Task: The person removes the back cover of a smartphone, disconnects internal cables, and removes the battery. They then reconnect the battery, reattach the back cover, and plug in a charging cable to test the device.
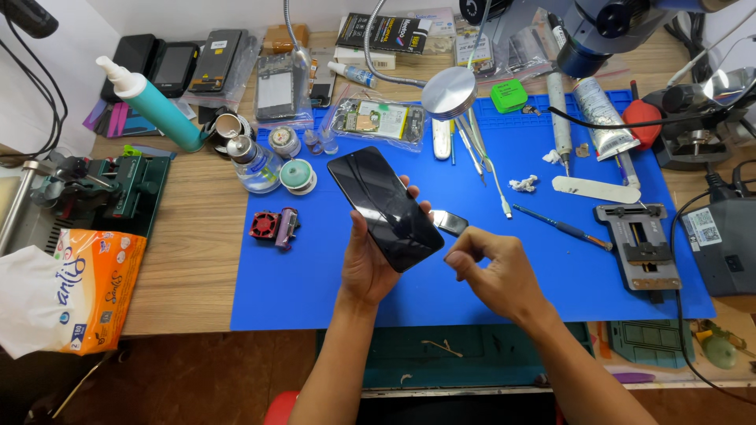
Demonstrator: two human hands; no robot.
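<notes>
My left hand (368, 266) holds a black smartphone (383, 206), screen up and tilted, above the blue work mat (315, 275). Its thumb rests on the phone's left edge and its fingertips show past the right edge. My right hand (494, 271) is curled just right of the phone, with thumb and forefinger pinched close to the phone's lower right edge. Whether it holds something small I cannot tell. A small dark flat part (450, 222) lies on the mat just behind the right hand.
Tweezers (472, 145), a screwdriver (563, 228), a grey phone clamp jig (646, 248) and a tube (602, 118) lie on the mat's right half. A teal squeeze bottle (153, 102), small jars, a red fan (265, 226), phones and a tissue pack (87, 287) crowd the left.
</notes>
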